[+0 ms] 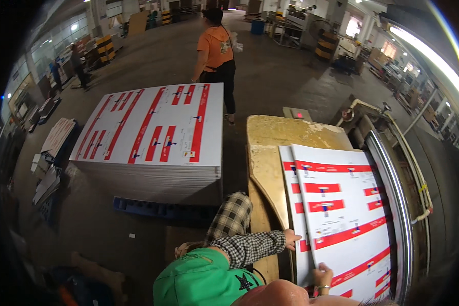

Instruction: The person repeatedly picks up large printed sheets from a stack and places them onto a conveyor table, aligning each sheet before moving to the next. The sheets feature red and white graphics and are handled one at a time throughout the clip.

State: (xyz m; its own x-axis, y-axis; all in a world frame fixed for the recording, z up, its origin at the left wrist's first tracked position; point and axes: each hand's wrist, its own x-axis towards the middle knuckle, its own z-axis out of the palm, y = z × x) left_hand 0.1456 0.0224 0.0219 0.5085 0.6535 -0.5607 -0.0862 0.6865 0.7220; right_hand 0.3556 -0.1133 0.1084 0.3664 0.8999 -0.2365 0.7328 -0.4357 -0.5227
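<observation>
Sheets [341,214]: red-and-white print, lying on the bench [270,148].
Left hand [322,275]: fingers clamped on the sheets' edge.
Right hand: out of view.
Co-worker's hand [292,238]: just beyond the fingers, on the same edge.

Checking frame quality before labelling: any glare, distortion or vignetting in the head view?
Head view: strong fisheye, so the edges of the printed sheet stack and machine rail bow; black vignette fills the left and lower corners; a ceiling light strip blows out at upper right; the far hall is soft, while the sheets under the right hand stay legible.
</observation>
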